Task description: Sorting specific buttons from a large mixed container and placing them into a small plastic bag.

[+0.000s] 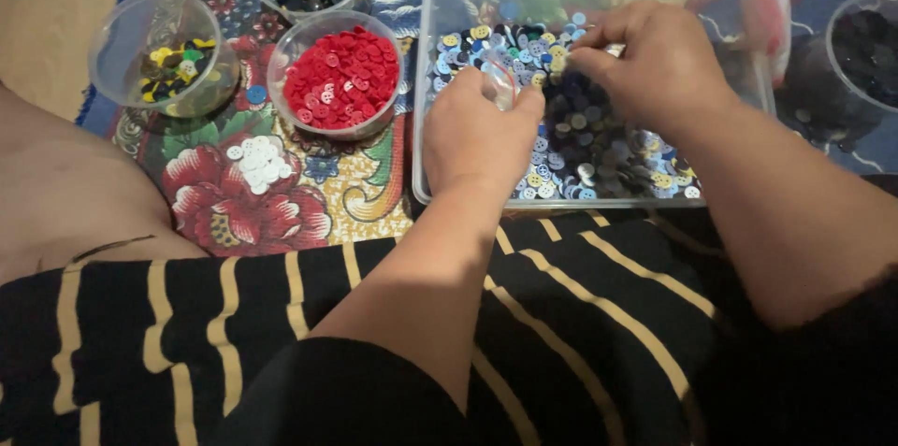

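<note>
Both hands' (477,128) (655,63) grip pinches mixed buttons (580,142) inside clear tub (421,81).

Person, seen from a head-worn camera.
Left hand (477,133): bare, no ring, watch or bracelet visible.
Right hand (655,63): bare, likewise unadorned on the side shown.
Forearms: both bare to the lower frame edge; no sleeve reaches them.
Garment (599,315): black fabric across the lap, crossed by thin, widely spaced tan-yellow stripes that run in slanting and curving lines with the folds of the cloth.
Leg: a bare stretch shows at the left beyond the garment's edge.
</note>
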